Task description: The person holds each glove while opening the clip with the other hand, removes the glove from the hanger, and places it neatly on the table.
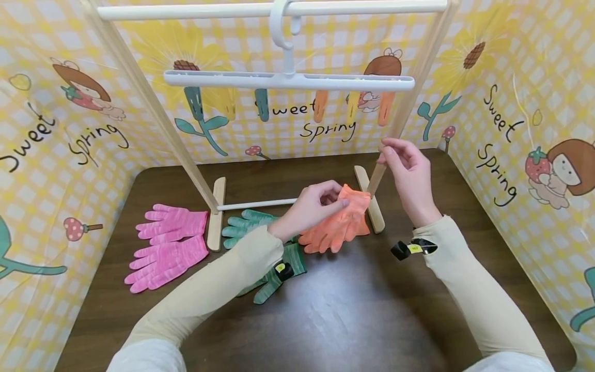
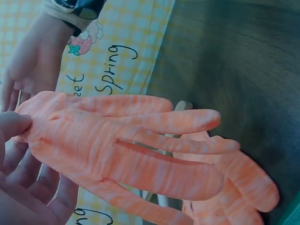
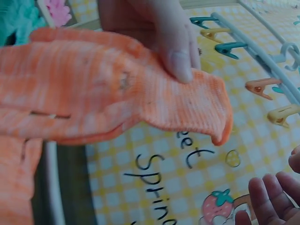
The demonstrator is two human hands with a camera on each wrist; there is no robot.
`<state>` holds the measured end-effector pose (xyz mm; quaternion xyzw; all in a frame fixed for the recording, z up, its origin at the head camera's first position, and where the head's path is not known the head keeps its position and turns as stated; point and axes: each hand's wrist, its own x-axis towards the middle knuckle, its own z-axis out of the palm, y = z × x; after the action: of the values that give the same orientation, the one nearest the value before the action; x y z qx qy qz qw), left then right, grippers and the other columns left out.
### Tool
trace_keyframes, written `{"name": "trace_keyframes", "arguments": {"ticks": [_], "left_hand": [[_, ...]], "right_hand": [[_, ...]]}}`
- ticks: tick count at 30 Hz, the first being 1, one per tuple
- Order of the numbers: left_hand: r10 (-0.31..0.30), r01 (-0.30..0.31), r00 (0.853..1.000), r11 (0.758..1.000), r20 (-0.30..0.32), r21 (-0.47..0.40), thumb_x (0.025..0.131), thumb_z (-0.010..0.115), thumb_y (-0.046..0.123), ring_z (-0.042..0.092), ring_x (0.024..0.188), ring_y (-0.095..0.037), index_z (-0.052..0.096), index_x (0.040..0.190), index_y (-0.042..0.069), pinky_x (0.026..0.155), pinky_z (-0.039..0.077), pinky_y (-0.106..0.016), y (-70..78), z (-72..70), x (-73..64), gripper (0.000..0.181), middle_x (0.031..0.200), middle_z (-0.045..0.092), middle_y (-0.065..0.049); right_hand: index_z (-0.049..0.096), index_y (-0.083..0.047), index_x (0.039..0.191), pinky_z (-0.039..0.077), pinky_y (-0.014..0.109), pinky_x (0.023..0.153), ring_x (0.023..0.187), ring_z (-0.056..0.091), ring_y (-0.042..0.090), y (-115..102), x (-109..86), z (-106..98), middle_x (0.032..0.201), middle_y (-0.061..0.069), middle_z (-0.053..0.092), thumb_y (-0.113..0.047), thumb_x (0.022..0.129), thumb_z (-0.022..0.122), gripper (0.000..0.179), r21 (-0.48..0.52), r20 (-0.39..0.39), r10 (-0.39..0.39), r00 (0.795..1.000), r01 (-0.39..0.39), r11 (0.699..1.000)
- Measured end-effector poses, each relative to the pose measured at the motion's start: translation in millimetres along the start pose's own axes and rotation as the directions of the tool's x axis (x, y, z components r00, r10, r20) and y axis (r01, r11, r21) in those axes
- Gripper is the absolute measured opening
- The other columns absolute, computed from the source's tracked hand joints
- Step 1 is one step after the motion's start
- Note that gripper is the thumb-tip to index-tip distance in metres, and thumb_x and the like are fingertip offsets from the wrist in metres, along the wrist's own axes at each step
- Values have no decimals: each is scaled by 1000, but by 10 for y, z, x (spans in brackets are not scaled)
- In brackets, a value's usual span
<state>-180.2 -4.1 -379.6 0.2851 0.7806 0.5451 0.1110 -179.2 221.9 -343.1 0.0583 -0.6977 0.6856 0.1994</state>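
Observation:
My left hand pinches the cuff of an orange knit glove between thumb and fingers. The glove's fingers hang down over a second orange glove, which lies on the table. In the right wrist view the held glove's ribbed cuff extends past the left thumb. My right hand is raised beside the rack's right post, its fingers loosely bent and nothing seen in them. Above both hands, a white hanger carries several green, yellow and orange clips, including an orange clip near its right end.
The hanger hooks over the top bar of a wooden rack with a right foot and left foot. Two pink gloves lie at left. Green gloves lie partly under my left forearm. Patterned cloth surrounds the table.

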Motion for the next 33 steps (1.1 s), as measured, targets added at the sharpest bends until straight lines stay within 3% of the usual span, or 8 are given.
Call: {"name": "trace_keyframes", "arguments": {"ticks": [8, 13, 18, 21, 23, 28, 31, 33], "left_hand": [[-26, 15, 987, 997, 159, 72, 100, 71, 17, 63, 88, -14, 70, 106, 7, 78, 51, -25, -109, 102, 10, 11, 96, 69, -3], [-56, 26, 954, 994, 295, 105, 100, 71, 15, 62, 85, -11, 69, 104, 5, 77, 50, -22, -198, 212, 48, 11, 93, 68, -2], [-74, 16, 923, 988, 378, 154, 100, 71, 14, 59, 76, -10, 65, 100, 5, 73, 47, -21, -306, 348, 121, 11, 84, 65, -1], [-96, 22, 911, 982, 400, 185, 101, 70, 15, 62, 81, -11, 65, 109, 5, 77, 48, -21, -356, 440, 159, 14, 90, 67, -2], [-107, 19, 907, 977, 407, 214, 101, 68, 12, 65, 93, -13, 64, 123, 4, 84, 51, -22, -381, 491, 174, 23, 103, 69, -4], [-106, -47, 901, 940, 422, 337, 98, 60, -3, 64, 114, -17, 54, 146, 4, 96, 50, -26, -429, 577, 172, 48, 131, 65, -7], [-97, -101, 898, 905, 430, 414, 99, 58, -6, 64, 106, -15, 54, 144, 7, 91, 49, -24, -448, 617, 137, 47, 122, 67, -4], [-94, -130, 897, 878, 432, 461, 100, 56, -5, 61, 93, -13, 59, 134, 7, 82, 45, -23, -465, 644, 108, 36, 105, 66, -3]], "right_hand": [[60, 8, 133, 52, 23, 93, 97, 68, 18, 185, -203, -165, 112, -4, 69, -20, 107, 60, 38, -126, 64, 58, 996, -49, 991], [60, 10, 132, 51, 20, 90, 96, 68, 14, 311, -268, -224, 109, -11, 70, -19, 108, 59, 37, -143, 77, 75, 994, -63, 988], [62, 9, 130, 51, 21, 89, 95, 68, 9, 364, -301, -262, 111, -13, 69, -19, 108, 58, 36, -165, 93, 88, 992, -71, 984], [62, 11, 128, 52, 24, 88, 94, 68, 7, 399, -314, -287, 111, -12, 70, -18, 108, 58, 35, -172, 99, 93, 991, -75, 982], [62, 11, 128, 52, 25, 88, 95, 68, 8, 423, -320, -312, 110, -12, 70, -18, 108, 58, 36, -180, 101, 104, 989, -85, 980], [63, 10, 127, 52, 21, 86, 95, 68, 10, 445, -331, -372, 106, -17, 69, -22, 108, 57, 37, -212, 93, 134, 987, -111, 971], [64, 11, 126, 52, 19, 85, 93, 68, 8, 453, -339, -386, 103, -20, 69, -20, 108, 57, 36, -215, 86, 143, 986, -122, 969], [64, 11, 125, 52, 19, 84, 92, 68, 6, 460, -347, -390, 102, -20, 68, -18, 108, 58, 35, -211, 88, 149, 985, -128, 969]]}}
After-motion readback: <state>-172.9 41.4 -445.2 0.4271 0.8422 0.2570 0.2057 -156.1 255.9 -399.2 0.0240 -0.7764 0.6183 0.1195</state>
